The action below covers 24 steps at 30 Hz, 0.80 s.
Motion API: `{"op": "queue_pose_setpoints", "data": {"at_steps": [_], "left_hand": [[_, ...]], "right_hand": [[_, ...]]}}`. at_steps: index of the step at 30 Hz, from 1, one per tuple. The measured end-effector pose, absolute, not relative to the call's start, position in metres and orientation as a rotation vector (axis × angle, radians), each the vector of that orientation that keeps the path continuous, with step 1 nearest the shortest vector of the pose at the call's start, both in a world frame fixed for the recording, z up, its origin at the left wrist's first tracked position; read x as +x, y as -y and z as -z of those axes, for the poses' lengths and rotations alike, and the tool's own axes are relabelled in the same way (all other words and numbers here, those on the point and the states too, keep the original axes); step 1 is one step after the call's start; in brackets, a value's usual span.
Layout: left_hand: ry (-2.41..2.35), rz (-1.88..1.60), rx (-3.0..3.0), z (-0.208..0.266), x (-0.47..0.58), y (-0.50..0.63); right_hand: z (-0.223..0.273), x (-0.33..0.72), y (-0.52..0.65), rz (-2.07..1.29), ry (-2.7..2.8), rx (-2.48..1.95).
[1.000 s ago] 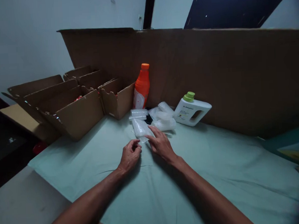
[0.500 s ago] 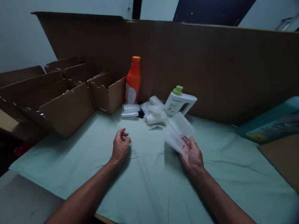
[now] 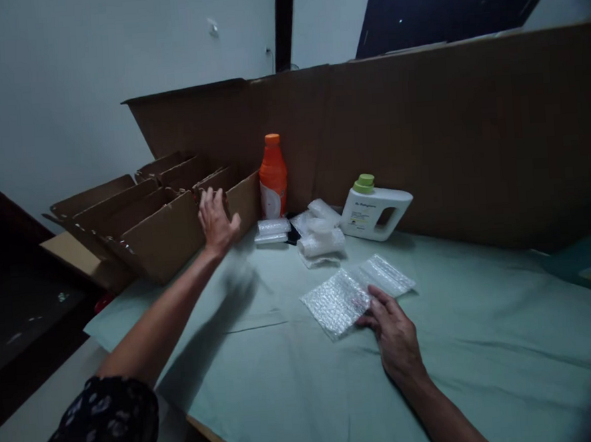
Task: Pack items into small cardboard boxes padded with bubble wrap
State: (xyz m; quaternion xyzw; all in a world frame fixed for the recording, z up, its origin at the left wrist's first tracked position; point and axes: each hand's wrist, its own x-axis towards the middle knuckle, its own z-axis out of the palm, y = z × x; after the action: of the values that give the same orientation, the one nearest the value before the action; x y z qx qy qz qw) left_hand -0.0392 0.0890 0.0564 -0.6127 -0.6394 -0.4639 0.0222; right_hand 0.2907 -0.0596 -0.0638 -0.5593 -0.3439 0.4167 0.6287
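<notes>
My right hand (image 3: 396,335) pinches the near edge of a clear bubble wrap sheet (image 3: 337,305), which lies flattened over the green cloth. Out to the left, my left hand (image 3: 217,222) is raised at the nearest small cardboard box (image 3: 244,204), fingers apart and holding nothing visible. Its fingertips are in front of the box's opening; whether they touch it I cannot tell. A heap of folded bubble wrap (image 3: 321,241) sits at mid-table, with a flat bubble wrap packet (image 3: 272,230) to its left.
Behind the heap stand an orange bottle (image 3: 273,172) and a white jug with a green cap (image 3: 375,209). Several open cardboard boxes (image 3: 161,232) line the left side. A tall cardboard wall (image 3: 446,145) closes off the back. A green container (image 3: 588,263) is at the far right.
My left hand has risen from the cloth and reached forward-left to the boxes, its fingers spreading. My right hand has lowered the bubble wrap onto the cloth. The view has shifted left.
</notes>
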Motion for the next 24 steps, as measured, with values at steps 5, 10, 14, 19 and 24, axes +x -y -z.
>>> {"op": "queue_pose_setpoints", "data": {"at_steps": [5,10,14,19,24], "left_hand": [[2.126,1.074,-1.932,-0.094,-0.052,-0.145],[2.044,1.106,-1.917,-0.086,-0.079,-0.103],[1.700,1.218,-1.978,-0.065,-0.109,-0.017],[1.304,1.452,-2.105,-0.034,-0.131,0.096],[1.223,1.500,-1.817,-0.006,-0.157,0.163]], "right_hand": [[0.061,0.290,0.061,-0.876,0.893,-1.348],[0.058,0.289,0.063,-0.840,0.979,-1.372],[0.056,0.285,0.064,-0.844,1.003,-1.367],[0.052,0.281,0.065,-0.854,1.011,-1.359],[0.053,0.289,0.066,-0.846,0.989,-1.387]]}}
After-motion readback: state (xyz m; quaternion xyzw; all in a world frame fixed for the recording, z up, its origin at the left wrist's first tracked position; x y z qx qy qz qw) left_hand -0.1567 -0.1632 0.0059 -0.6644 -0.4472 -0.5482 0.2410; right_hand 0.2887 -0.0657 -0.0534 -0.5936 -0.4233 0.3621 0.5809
